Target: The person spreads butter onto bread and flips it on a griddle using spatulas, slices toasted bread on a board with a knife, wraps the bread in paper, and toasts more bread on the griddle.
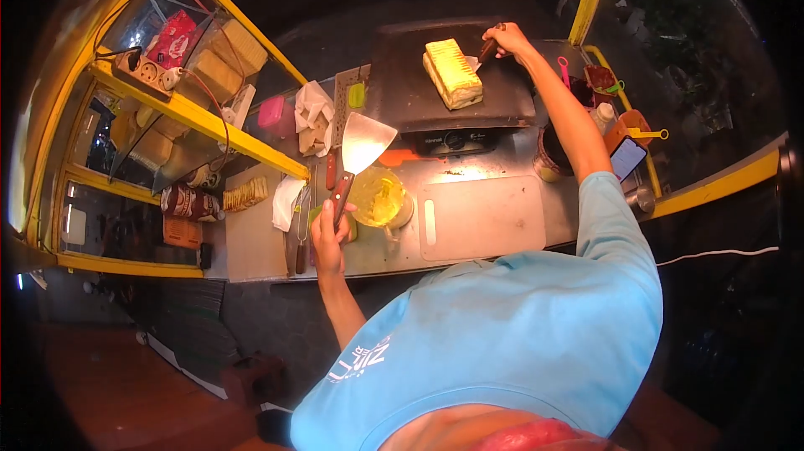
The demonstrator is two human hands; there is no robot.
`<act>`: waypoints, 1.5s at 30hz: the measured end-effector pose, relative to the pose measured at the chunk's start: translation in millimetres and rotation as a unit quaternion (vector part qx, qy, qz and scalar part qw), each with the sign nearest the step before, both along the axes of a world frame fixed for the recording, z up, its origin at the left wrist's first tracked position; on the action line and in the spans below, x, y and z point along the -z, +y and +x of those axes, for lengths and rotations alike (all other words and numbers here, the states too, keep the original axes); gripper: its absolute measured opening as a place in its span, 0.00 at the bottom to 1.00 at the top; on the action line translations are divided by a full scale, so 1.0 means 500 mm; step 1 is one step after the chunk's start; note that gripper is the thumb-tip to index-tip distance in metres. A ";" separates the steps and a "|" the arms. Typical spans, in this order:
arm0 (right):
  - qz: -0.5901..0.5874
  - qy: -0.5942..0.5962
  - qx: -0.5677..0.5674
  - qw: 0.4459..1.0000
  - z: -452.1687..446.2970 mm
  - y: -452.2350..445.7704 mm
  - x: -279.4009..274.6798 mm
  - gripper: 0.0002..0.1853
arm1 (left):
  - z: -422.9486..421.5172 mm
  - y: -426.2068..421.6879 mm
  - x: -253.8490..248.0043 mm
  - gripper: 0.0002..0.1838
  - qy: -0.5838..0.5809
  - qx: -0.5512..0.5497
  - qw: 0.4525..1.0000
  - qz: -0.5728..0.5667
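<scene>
My left hand (329,240) is closed around the wooden handle of a wide metal scraper (366,143), its blade raised above the counter beside a jug of yellow spread (383,200). Out over the dark griddle (402,74), my right hand (506,39) grips the dark handle of a second spatula (475,62). That spatula's blade meets the right side of a stacked, browned block of bread (453,72) lying on the griddle. How far the blade reaches under the bread is hidden.
A pale cutting board (482,215) lies on the counter (335,262) near my body. Crumpled paper (314,116), a pink container (275,114) and sliced bread (244,194) are at the left. A phone (626,158) and an orange container (624,128) stand at the right, inside the yellow frame (712,185).
</scene>
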State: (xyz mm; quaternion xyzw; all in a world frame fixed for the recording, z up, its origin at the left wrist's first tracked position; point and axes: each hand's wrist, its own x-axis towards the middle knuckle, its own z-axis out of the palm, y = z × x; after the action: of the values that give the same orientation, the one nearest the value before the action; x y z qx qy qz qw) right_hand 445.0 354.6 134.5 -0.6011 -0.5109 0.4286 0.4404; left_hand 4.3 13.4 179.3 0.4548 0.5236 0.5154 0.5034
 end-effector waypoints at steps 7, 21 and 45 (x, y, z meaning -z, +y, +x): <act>-0.031 0.027 -0.023 0.999 -0.050 0.036 0.037 0.09 | 0.046 0.145 -0.031 0.28 0.229 0.014 0.973 0.016; 0.024 -0.038 0.039 0.998 -0.030 0.046 0.044 0.12 | 0.254 0.453 0.020 0.32 0.501 0.099 0.844 0.165; -0.003 -0.034 0.143 0.989 -0.057 0.037 0.049 0.13 | 0.272 0.480 -0.018 0.32 0.545 0.166 0.801 0.186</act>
State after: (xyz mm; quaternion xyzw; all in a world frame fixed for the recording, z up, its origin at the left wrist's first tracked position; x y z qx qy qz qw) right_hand 416.4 372.9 110.0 -0.6832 -0.4336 0.3420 0.4778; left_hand 140.5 253.6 188.5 0.8253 0.5223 0.1787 0.1191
